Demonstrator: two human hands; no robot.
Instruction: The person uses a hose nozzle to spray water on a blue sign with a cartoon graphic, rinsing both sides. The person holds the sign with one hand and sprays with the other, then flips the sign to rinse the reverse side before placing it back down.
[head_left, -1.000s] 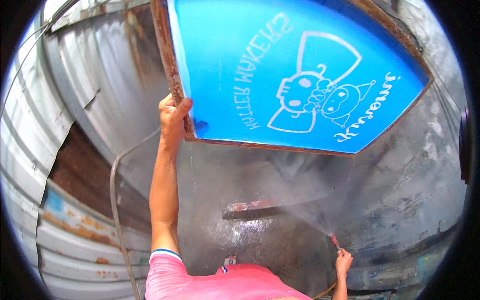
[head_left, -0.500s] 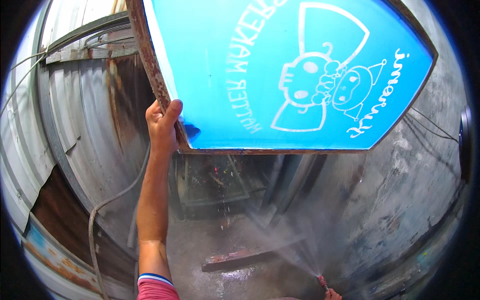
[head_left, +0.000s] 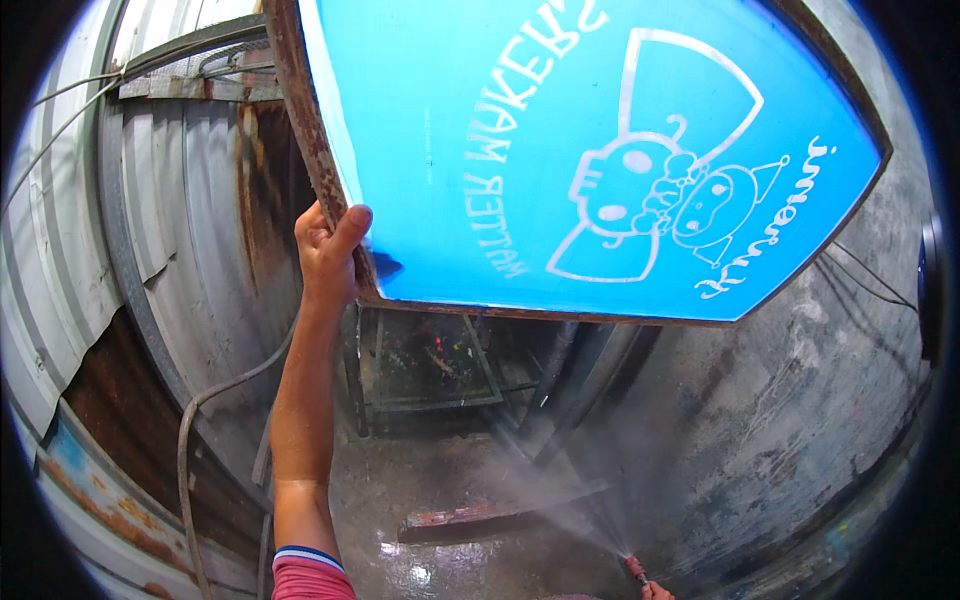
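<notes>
A screen-printing screen [head_left: 520, 180] with a bright blue coated mesh and a worn brown frame is held up in the upper part of the view. Pale line drawings of cartoon figures and lettering show on it. My left hand [head_left: 328, 258] grips the frame near its lower left corner, thumb over the front. A dark blue patch marks the mesh by the thumb. At the bottom edge, my right hand [head_left: 656, 592], partly cut off, is closed around a reddish spray nozzle [head_left: 635, 568]. A fan of water mist [head_left: 560, 510] shoots from it up and left, below the screen.
Corrugated metal sheets [head_left: 190, 200], partly rusty, line the left side, with a grey hose [head_left: 235, 382] hanging before them. A stained grey wall [head_left: 760, 420] stands on the right. A long bar [head_left: 470, 525] lies on the wet floor [head_left: 420, 570]. Behind the screen stands a paint-spotted panel [head_left: 430, 355].
The screen has turned slightly clockwise, its right side dropping a little. My right hand and nozzle have shifted slightly left and down, still spraying. My left hand keeps its grip.
</notes>
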